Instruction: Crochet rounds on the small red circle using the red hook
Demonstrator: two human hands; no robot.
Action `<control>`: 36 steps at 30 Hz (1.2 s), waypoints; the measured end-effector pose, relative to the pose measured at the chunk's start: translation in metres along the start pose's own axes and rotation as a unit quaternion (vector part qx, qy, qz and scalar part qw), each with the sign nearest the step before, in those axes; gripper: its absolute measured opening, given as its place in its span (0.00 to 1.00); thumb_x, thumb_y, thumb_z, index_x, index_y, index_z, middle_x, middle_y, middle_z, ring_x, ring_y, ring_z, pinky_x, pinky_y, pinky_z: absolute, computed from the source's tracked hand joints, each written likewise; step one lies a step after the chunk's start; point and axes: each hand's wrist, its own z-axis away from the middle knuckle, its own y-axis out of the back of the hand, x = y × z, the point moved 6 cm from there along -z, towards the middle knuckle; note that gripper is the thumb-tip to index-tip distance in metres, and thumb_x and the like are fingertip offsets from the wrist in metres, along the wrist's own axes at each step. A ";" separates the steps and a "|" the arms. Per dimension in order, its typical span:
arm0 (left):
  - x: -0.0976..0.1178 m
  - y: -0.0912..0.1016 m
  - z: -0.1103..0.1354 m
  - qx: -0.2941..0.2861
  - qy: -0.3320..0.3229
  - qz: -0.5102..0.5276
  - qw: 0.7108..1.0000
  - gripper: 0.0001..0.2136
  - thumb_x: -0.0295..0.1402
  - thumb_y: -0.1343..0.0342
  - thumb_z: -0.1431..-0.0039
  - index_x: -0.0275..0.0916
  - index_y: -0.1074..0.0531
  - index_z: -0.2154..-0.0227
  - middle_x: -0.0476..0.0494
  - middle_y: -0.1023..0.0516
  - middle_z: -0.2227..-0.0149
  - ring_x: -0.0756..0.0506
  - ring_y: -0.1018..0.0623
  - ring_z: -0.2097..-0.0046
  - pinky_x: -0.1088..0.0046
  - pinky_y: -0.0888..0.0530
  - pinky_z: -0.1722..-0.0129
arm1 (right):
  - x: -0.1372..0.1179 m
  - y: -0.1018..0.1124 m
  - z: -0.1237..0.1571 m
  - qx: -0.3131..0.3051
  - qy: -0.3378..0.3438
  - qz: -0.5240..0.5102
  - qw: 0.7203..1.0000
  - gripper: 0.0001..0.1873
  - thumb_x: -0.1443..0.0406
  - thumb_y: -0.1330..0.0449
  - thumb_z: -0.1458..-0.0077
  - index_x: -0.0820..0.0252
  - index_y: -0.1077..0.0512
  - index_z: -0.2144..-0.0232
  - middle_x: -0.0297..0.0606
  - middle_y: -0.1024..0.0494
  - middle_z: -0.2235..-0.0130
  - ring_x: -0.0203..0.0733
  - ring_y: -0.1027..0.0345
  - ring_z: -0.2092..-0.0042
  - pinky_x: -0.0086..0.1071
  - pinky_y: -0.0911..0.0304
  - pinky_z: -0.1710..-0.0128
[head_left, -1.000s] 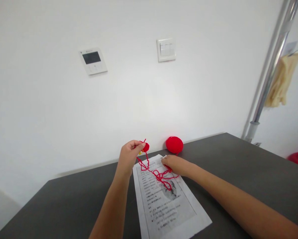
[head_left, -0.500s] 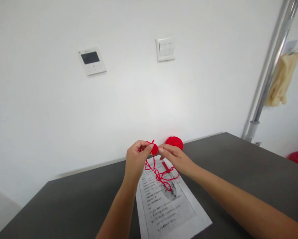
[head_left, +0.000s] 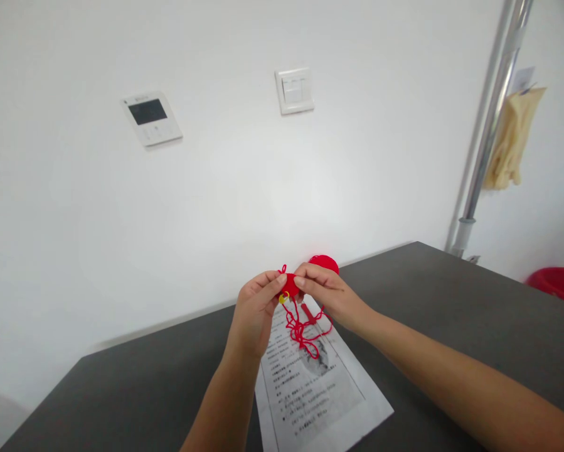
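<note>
My left hand (head_left: 257, 307) and my right hand (head_left: 326, 296) meet above the table, both pinching a small red crochet piece (head_left: 290, 286) between their fingertips. A small yellow ring (head_left: 282, 299) hangs at its lower edge. Red yarn (head_left: 305, 329) trails down from the piece in loose loops onto a printed sheet of paper (head_left: 312, 389). Behind my right hand, a red ball of yarn (head_left: 325, 262) rests on the dark table (head_left: 451, 314) by the wall, partly hidden.
On the white wall are a small screen panel (head_left: 150, 118) and a light switch (head_left: 294, 90). A metal pole (head_left: 486, 132) rises at the right with yellowish gloves (head_left: 510, 141) hanging from it. A red tub (head_left: 557, 281) shows beyond the table's right edge.
My right hand lifted off the paper and came up to the red piece held by my left hand; both now pinch it. The view shifted slightly to the right.
</note>
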 end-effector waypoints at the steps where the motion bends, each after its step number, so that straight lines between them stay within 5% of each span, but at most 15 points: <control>1: 0.001 0.003 -0.001 0.007 -0.008 -0.005 1.000 0.11 0.40 0.34 0.54 0.36 0.25 0.78 0.47 0.22 0.78 0.48 0.24 0.72 0.70 0.26 0.66 | 0.000 0.001 0.000 0.002 -0.004 0.000 1.000 0.22 0.47 0.42 0.42 0.59 0.32 0.72 0.31 0.32 0.74 0.36 0.38 0.70 0.32 0.40 0.66; 7: 0.017 0.027 -0.004 0.059 -0.050 -0.033 0.996 0.10 0.39 0.33 0.51 0.37 0.20 0.73 0.44 0.17 0.66 0.45 0.21 0.59 0.68 0.24 0.54 | 0.003 0.010 -0.001 0.025 -0.031 0.027 0.999 0.16 0.54 0.41 0.41 0.59 0.33 0.73 0.30 0.31 0.74 0.35 0.38 0.71 0.31 0.42 0.67; 11: 0.032 0.038 0.000 0.090 -0.095 -0.090 0.987 0.11 0.38 0.35 0.50 0.38 0.22 0.66 0.42 0.19 0.58 0.41 0.20 0.54 0.66 0.20 0.62 | 0.006 0.012 -0.002 0.032 -0.045 0.032 0.998 0.12 0.57 0.40 0.44 0.58 0.35 0.71 0.30 0.29 0.73 0.35 0.37 0.71 0.31 0.41 0.67; 18: 0.050 0.043 0.015 0.188 -0.186 -0.406 0.875 0.12 0.40 0.42 0.42 0.41 0.21 0.60 0.44 0.19 0.63 0.42 0.20 0.64 0.66 0.22 0.64 | 0.004 0.013 -0.001 0.050 -0.052 0.046 0.996 0.11 0.57 0.39 0.47 0.58 0.33 0.71 0.30 0.29 0.74 0.34 0.39 0.72 0.30 0.44 0.71; 28: 0.059 0.049 0.020 0.220 -0.257 -0.157 0.928 0.11 0.35 0.36 0.47 0.39 0.24 0.60 0.43 0.20 0.57 0.44 0.20 0.57 0.77 0.22 0.74 | -0.014 0.020 0.002 0.075 -0.049 0.071 0.993 0.11 0.57 0.42 0.43 0.57 0.35 0.72 0.28 0.31 0.73 0.32 0.41 0.74 0.29 0.45 0.73; 32: 0.062 0.049 0.024 0.242 -0.289 -0.197 0.905 0.11 0.35 0.36 0.47 0.41 0.23 0.60 0.45 0.19 0.56 0.45 0.22 0.57 0.72 0.22 0.62 | -0.019 0.015 0.003 0.061 -0.035 0.052 0.996 0.11 0.57 0.42 0.43 0.57 0.35 0.70 0.27 0.32 0.75 0.32 0.41 0.74 0.29 0.45 0.73; 34: 0.055 0.036 0.020 0.186 -0.249 -0.261 0.914 0.08 0.37 0.37 0.45 0.41 0.22 0.63 0.46 0.18 0.60 0.46 0.22 0.58 0.70 0.25 0.55 | -0.023 0.011 0.005 0.049 -0.025 0.055 0.997 0.10 0.58 0.41 0.43 0.58 0.34 0.70 0.27 0.32 0.74 0.32 0.40 0.73 0.29 0.44 0.72; 36: 0.038 0.017 0.014 0.064 -0.167 -0.293 0.939 0.07 0.38 0.39 0.44 0.40 0.21 0.69 0.47 0.18 0.67 0.45 0.22 0.62 0.70 0.27 0.59 | -0.026 0.007 0.007 0.036 -0.015 0.064 0.997 0.10 0.59 0.41 0.42 0.58 0.32 0.70 0.29 0.30 0.73 0.33 0.38 0.72 0.29 0.43 0.71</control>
